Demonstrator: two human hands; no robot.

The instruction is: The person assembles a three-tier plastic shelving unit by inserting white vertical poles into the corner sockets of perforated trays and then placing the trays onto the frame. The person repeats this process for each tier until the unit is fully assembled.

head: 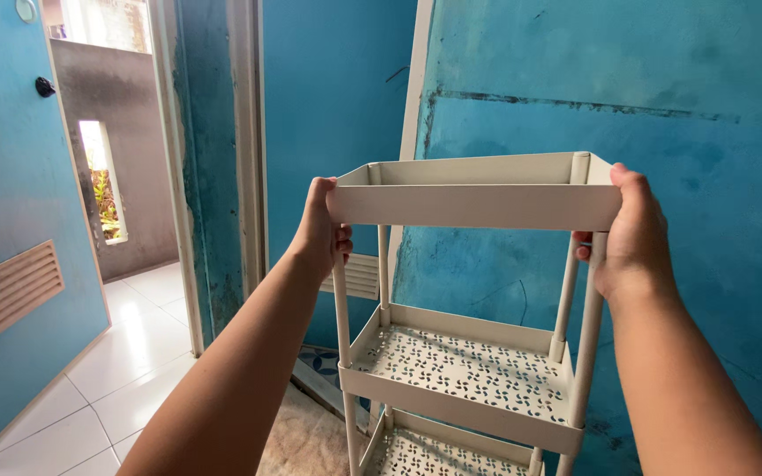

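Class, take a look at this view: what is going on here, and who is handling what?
A person grips a cream plastic shelf rack by its top tray, the left hand on the tray's left end and the right hand on its right end. Two lower trays with patterned cut-outs show beneath. The rack is upright in front of a worn blue wall, with a beige rug and white floor tiles below, beside an open doorway.

There is one white rack (474, 308) in the middle of the frame. It has three shelves, one above the other. Two hands hold the top shelf, the left hand (321, 231) and the right hand (635, 236). One door (11, 220) stands at the left, with one vent (14, 287).
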